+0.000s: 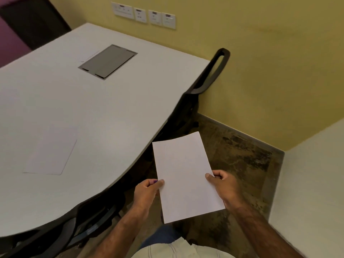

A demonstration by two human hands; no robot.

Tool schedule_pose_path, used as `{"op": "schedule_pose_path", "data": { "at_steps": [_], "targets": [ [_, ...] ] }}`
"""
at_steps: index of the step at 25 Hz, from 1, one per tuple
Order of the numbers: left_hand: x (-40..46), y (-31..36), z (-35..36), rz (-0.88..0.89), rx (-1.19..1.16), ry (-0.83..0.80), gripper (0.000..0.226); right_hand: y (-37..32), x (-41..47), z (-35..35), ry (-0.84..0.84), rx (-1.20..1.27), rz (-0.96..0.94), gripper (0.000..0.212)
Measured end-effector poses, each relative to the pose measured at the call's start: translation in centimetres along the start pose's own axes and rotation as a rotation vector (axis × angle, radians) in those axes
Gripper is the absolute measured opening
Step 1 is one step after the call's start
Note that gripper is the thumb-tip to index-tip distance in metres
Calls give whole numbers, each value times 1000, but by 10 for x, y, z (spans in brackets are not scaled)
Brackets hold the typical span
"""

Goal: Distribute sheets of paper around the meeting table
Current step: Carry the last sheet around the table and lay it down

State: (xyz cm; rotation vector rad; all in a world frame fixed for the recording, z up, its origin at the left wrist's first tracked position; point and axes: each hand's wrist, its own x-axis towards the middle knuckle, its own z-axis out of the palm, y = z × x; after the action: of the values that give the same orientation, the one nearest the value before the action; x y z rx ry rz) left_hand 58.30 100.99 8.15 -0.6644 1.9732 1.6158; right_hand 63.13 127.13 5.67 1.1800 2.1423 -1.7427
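Head view, looking down: both hands are out in front of the body with a stack of white sheets (184, 175) held between them, off the edge of the grey counter (111, 112) and above the mottled brown floor (240, 164). The left hand (147, 192) pinches the stack's left edge, thumb on top and fingers (151, 183) curled shut underneath. The right hand (224, 187) clamps the right edge the same way, thumb pressed on the top page. Whether it is one page or several, I cannot tell. On the counter, well to the left, one sheet (50, 151) lies flat near the curved front edge. Farther back sits a grey cable hatch (108, 61), flush in the surface. A dark chair (210, 75) stands tucked against the counter's far corner by the yellow wall (270, 62).
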Motion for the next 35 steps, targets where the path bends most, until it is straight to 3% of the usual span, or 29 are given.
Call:
{"op": "schedule_pose_path", "data": {
  "at_steps": [7,23,35],
  "targets": [
    [42,28,-29,-27,-132,85,16,-67,54,46,-145,-68,-79,12],
    [90,103,-27,-48,-498,455,20,-190,158,108,-515,-116,-190,18],
    [164,147,-67,-35,-562,588,22,-257,194,182,-519,-83,-213,20]
  ]
}}
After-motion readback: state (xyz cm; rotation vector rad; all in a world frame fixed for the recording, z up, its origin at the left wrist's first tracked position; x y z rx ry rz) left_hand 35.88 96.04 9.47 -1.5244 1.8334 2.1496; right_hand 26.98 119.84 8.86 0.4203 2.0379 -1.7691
